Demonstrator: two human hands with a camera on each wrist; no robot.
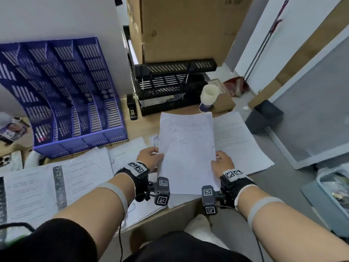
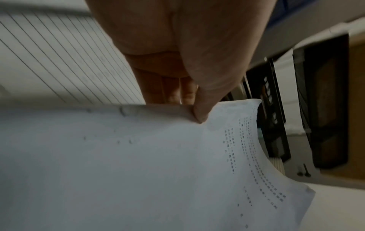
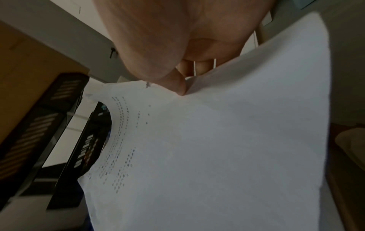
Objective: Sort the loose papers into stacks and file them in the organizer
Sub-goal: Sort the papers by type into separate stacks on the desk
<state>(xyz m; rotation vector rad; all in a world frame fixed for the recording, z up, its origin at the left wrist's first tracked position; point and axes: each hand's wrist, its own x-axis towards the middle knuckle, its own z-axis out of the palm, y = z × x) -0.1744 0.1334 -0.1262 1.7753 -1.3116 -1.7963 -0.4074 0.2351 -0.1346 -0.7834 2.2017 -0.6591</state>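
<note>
Both your hands pinch one thin white printed sheet [image 1: 186, 152] at centre frame: left hand [image 1: 151, 156] and right hand [image 1: 222, 163], thumbs on top. The slotted blue plastic organizer [image 1: 64, 95] stands upper left; flat loose papers [image 1: 47, 182] lie lower left.

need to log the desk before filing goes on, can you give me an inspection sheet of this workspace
surface: wooden desk, largely papered over
job's things: held sheet; loose papers at left, more at right; blue organizer, black tray stack
clutter: stapler, paper cup, phone
grippers: left hand and right hand pinch the sheet's side edges
cables: black lead hangs from left wrist
surroundings: cardboard boxes, dark bin
</note>
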